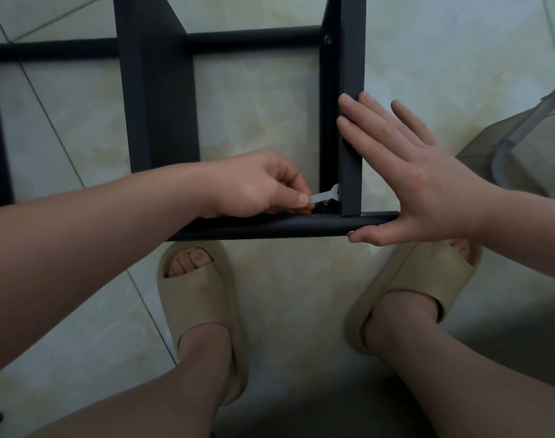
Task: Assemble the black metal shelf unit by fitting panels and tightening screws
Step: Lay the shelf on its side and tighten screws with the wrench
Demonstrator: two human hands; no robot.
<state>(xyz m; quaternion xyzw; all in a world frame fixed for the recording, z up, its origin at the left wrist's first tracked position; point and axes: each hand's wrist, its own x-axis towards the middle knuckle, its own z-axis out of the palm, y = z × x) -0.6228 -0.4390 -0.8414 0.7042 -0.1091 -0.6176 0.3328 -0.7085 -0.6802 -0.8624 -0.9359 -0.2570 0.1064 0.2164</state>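
On the tiled floor (80,137), the corner screw (327,202) of the black shelf frame (162,105) is engaged by a small flat spanner (326,195) pinched in the left grip (263,184), the upright (352,137) being braced by the flat, spread right grip (405,181); short, square turns are advised.
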